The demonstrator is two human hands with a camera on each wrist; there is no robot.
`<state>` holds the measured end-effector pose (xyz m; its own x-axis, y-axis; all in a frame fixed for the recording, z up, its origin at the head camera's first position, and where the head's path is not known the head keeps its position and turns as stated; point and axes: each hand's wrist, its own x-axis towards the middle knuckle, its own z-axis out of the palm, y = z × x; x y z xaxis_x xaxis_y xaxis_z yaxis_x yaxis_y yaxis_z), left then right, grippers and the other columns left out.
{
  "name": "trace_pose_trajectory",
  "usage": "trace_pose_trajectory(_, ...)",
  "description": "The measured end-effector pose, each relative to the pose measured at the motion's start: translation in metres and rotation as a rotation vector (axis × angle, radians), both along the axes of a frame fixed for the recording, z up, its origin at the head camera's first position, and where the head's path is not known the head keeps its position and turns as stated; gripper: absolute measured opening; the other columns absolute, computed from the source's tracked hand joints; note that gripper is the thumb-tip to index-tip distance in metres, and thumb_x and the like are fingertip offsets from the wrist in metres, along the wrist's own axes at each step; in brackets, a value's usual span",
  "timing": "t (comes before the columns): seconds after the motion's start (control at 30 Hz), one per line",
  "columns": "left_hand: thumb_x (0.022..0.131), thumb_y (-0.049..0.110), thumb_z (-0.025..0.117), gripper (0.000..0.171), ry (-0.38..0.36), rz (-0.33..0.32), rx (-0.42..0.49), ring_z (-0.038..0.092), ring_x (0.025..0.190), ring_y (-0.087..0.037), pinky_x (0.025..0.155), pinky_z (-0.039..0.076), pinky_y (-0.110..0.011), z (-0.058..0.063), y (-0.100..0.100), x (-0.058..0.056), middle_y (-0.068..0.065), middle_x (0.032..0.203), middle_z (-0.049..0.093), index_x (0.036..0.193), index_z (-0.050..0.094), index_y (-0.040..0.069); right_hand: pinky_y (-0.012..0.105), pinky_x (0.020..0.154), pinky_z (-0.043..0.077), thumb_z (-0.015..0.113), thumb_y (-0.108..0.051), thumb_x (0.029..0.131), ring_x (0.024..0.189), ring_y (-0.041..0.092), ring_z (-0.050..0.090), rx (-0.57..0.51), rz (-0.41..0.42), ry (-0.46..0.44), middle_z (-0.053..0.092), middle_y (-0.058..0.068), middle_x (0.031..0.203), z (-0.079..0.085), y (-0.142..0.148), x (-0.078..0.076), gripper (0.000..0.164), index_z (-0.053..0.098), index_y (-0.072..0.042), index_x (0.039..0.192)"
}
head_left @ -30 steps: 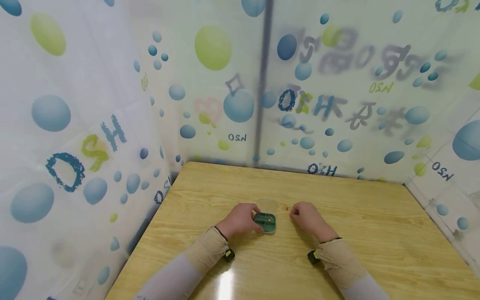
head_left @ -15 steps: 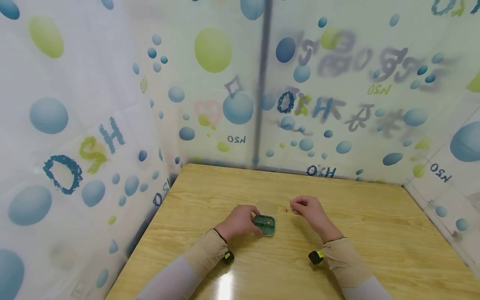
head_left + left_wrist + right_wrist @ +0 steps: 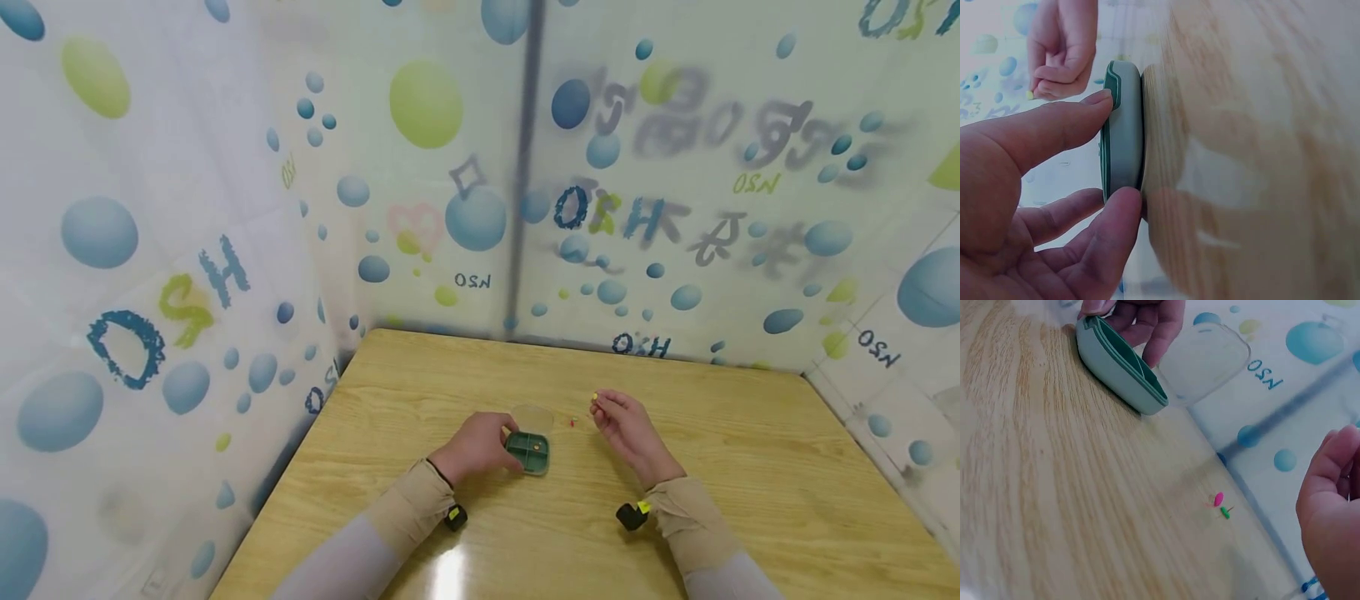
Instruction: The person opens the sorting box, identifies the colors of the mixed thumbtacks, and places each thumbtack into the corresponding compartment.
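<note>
My left hand [image 3: 474, 446] holds a small green divided pill box [image 3: 528, 463] by its left side, thumb and fingers on its walls in the left wrist view. Its clear lid [image 3: 1207, 365] is raised behind it. One small orange-yellow piece [image 3: 536, 447] lies in a right-hand compartment. To the right of the box, my right hand [image 3: 630, 432] is raised above the table, pinching a tiny yellow push pin [image 3: 596, 397] between thumb and fingertips. On the wood between box and right hand lie a pink push pin [image 3: 1219, 499] and a green push pin [image 3: 1225, 513], its metal point showing.
The wooden table [image 3: 712, 442] stretches out around both hands. A white curtain [image 3: 420, 250] printed with blue and green dots and lettering hangs beyond its back edge and along the sides. Black wrist cameras [image 3: 632, 516] sit under both forearms.
My right hand has picked up the yellow push pin and lifted it up and slightly right, turning the fingers upward. My left hand stays on the pill box.
</note>
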<state>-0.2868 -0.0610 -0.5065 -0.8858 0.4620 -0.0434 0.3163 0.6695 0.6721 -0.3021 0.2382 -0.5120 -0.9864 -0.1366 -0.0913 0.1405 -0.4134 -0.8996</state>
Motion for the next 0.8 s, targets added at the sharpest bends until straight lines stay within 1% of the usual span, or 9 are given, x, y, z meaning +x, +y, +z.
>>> trace_pose_trajectory(0.1,0.074,0.027,0.099,0.057,-0.007,0.001,-0.002,0.063,0.077,-0.01,0.07,0.053,-0.029,0.001,0.0,0.001,0.002,0.089,0.072,0.122,0.074,0.01,0.014,0.076,0.054,0.046,-0.003,0.113,0.086,0.008,0.065,-0.116,-0.034,-0.072,0.065,0.002,0.097,-0.002,0.004,-0.001,0.02,0.065,-0.007,0.108)
trace_pose_trajectory(0.23,0.074,0.027,0.099,0.058,-0.013,0.002,-0.001,0.063,0.077,-0.01,0.07,0.053,-0.03,0.0,0.0,0.001,0.003,0.089,0.072,0.123,0.073,0.01,0.015,0.075,0.053,0.041,-0.002,0.114,0.086,0.011,0.062,-0.258,-0.026,-0.092,0.061,0.005,0.097,-0.007,0.009,-0.002,0.016,0.057,-0.004,0.111)
trace_pose_trajectory(0.3,0.074,0.027,0.099,0.058,-0.014,0.004,0.001,0.062,0.076,-0.011,0.07,0.053,-0.03,0.001,-0.001,0.0,0.002,0.088,0.071,0.123,0.073,0.01,0.015,0.076,0.053,0.036,-0.002,0.115,0.086,0.012,0.063,-0.359,0.018,-0.074,0.062,0.006,0.096,-0.012,0.013,-0.003,0.021,0.057,-0.004,0.109)
trace_pose_trajectory(0.47,0.074,0.026,0.098,0.059,-0.015,0.006,-0.006,0.063,0.077,-0.012,0.07,0.053,-0.03,0.004,0.0,-0.001,0.001,0.09,0.072,0.124,0.073,0.009,0.019,0.082,0.055,0.02,-0.003,0.116,0.091,0.018,0.064,-0.686,0.174,-0.024,0.064,0.012,0.1,-0.022,0.022,-0.004,0.037,0.057,0.0,0.109)
trace_pose_trajectory(0.53,0.075,0.026,0.098,0.058,-0.011,0.005,-0.014,0.063,0.077,-0.011,0.07,0.053,-0.03,0.004,0.001,0.0,0.0,0.09,0.072,0.124,0.073,0.009,0.02,0.084,0.056,0.018,-0.003,0.116,0.093,0.02,0.064,-0.776,0.225,-0.01,0.064,0.015,0.102,-0.024,0.024,-0.004,0.04,0.057,0.002,0.109)
trace_pose_trajectory(0.63,0.075,0.026,0.098,0.058,-0.008,0.003,-0.02,0.063,0.077,-0.011,0.07,0.053,-0.029,0.004,0.001,0.001,-0.001,0.091,0.073,0.124,0.073,0.008,0.022,0.087,0.056,0.017,-0.005,0.116,0.095,0.022,0.065,-0.845,0.265,-0.005,0.064,0.016,0.104,-0.027,0.026,-0.004,0.043,0.058,0.004,0.109)
trace_pose_trajectory(0.7,0.075,0.025,0.098,0.058,-0.01,0.004,-0.02,0.063,0.077,-0.012,0.069,0.053,-0.03,0.003,0.001,0.001,-0.001,0.091,0.073,0.125,0.073,0.008,0.022,0.087,0.056,0.018,-0.006,0.116,0.096,0.023,0.065,-0.855,0.261,-0.01,0.064,0.017,0.105,-0.027,0.026,-0.004,0.043,0.059,0.004,0.11)
trace_pose_trajectory(0.73,0.075,0.025,0.098,0.059,-0.011,0.003,-0.018,0.063,0.077,-0.012,0.069,0.053,-0.03,0.003,0.001,0.002,-0.001,0.091,0.073,0.124,0.073,0.008,0.022,0.087,0.056,0.018,-0.006,0.116,0.095,0.022,0.065,-0.843,0.252,-0.011,0.065,0.016,0.104,-0.026,0.025,-0.003,0.043,0.06,0.004,0.109)
trace_pose_trajectory(0.8,0.075,0.025,0.099,0.059,-0.01,0.004,-0.015,0.063,0.077,-0.012,0.07,0.053,-0.03,0.003,0.001,0.002,-0.001,0.091,0.072,0.125,0.073,0.008,0.02,0.085,0.056,0.019,-0.004,0.116,0.094,0.02,0.065,-0.768,0.221,0.001,0.065,0.015,0.103,-0.025,0.023,-0.002,0.042,0.061,0.002,0.109)
